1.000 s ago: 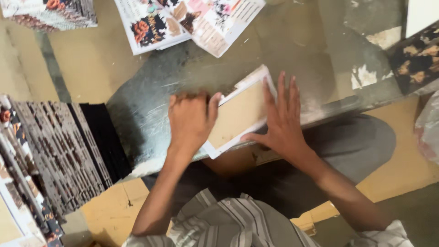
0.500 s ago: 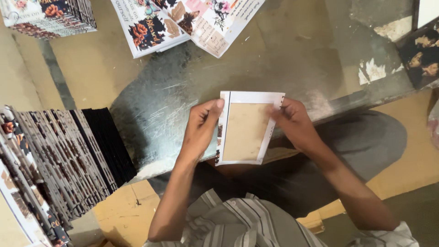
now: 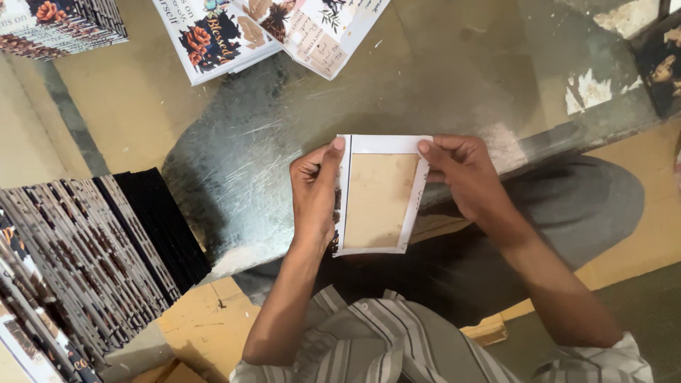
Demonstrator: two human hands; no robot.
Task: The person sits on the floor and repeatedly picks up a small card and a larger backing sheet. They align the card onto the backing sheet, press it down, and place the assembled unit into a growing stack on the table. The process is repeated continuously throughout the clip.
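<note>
I hold a small rectangular card, brown board in the middle with a white paper border folded over its edges, upright in front of me above a scratched metal work surface. My left hand grips its left edge with the thumb on the top corner. My right hand pinches the upper right edge between fingers and thumb.
Printed floral sheets lie fanned at the far edge of the surface. A long row of stacked dark-covered boards leans at my left, and another printed stack sits at the top left. A dark printed piece lies far right.
A second ago both palms pressed the card flat on the surface. I then lifted it, and now it is held upright between both hands, slightly nearer.
</note>
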